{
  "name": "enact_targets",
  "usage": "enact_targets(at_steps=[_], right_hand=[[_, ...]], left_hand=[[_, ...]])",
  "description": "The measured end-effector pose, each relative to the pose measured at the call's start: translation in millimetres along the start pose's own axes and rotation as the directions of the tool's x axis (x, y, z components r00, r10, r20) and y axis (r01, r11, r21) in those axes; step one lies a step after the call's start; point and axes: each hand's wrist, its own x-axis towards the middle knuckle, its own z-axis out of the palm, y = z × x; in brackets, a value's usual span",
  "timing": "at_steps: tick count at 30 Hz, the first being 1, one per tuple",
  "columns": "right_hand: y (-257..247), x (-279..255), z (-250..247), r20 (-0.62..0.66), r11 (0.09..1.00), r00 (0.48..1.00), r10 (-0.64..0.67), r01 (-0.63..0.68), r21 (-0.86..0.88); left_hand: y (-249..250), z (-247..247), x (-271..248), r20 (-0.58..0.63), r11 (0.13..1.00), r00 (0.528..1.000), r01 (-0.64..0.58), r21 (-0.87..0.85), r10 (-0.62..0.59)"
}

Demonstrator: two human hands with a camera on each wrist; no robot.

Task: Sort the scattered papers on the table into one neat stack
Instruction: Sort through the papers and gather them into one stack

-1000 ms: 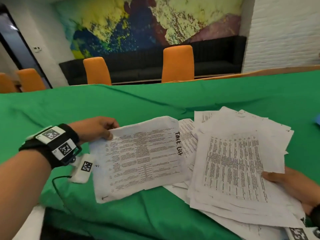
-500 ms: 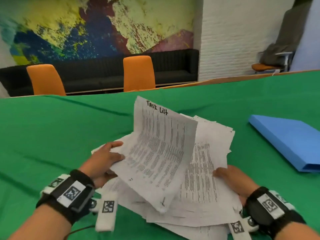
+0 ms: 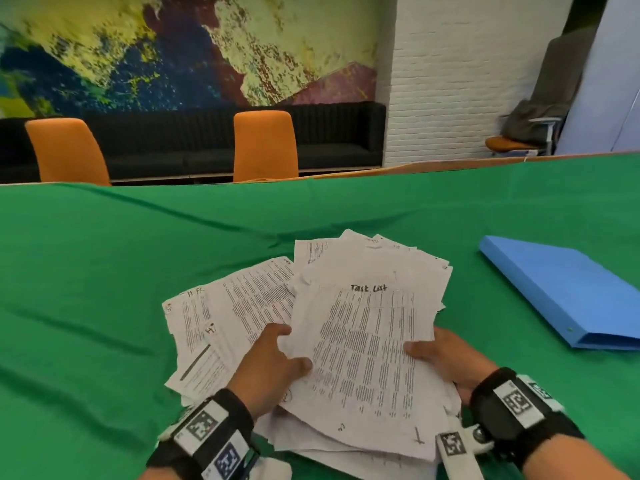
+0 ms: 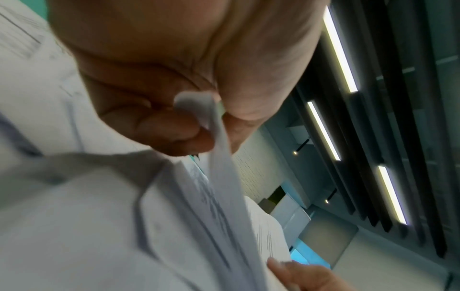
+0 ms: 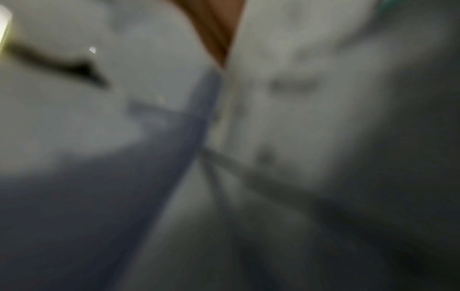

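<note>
Meeting room, orange chairs [image 3: 265, 145], long table [image 3: 104, 271], mural [image 3: 156, 50]

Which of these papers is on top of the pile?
The sheet headed "Task List", held at its sides by the left hand and right hand. The "HR" sheet lies lower, fanned left.

two hands hold a messy pile of papers [image 3: 367, 271] over a green table [image 3: 104, 271]. the top sheet [image 3: 363, 358] says "task list" at its top. the left hand [image 3: 273, 365] grips that sheet's left edge, thumb on top. the right hand [image 3: 446, 358] holds the right edge, thumb on the page. more sheets fan out to the left. a blue folder [image 3: 561, 289] lies well apart on the right. two orange chairs [image 3: 265, 143] stand behind the table.
</note>
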Motion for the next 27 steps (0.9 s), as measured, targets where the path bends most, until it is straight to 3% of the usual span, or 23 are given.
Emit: enact_targets(at_steps=[4, 7, 12, 17, 21, 24, 27], right_hand=[[-4, 3, 0, -0.022, 0.999, 0.999, -0.025, 0.024, -0.048], [-5, 3, 1, -0.004, 1.000, 1.000, -0.019, 0.019, -0.013], [-4, 0, 1, 0.005, 1.000, 1.000, -0.018, 0.018, 0.006], [-1, -1, 2, -0.033, 0.998, 0.998, -0.049, 0.047, -0.044], [1, -2, 2, -0.048, 0.998, 0.997, -0.055, 0.052, -0.044], [1, -2, 4, -0.017, 0.996, 0.998, -0.067, 0.066, -0.055], [3, -1, 3, -0.009, 0.995, 0.997, -0.071, 0.070, -0.076]], left_hand=[[-7, -18, 0, 0.055, 0.962, 0.987, 0.158, -0.224, -0.149], [-11, -23, -4, 0.141, 0.953, 0.974, 0.208, -0.223, -0.179], [-12, -16, -1, 0.116, 0.994, 0.990, 0.076, 0.084, -0.085], [-14, -11, 0, 0.133, 0.996, 0.991, 0.022, 0.085, -0.033], [-11, -11, 1, -0.001, 0.999, 1.000, -0.019, -0.047, 0.019], [-10, -7, 5, -0.148, 0.997, 0.987, -0.061, -0.038, 0.055], [-13, 5, 5, -0.175, 0.996, 0.983, -0.058, -0.060, 0.047]])
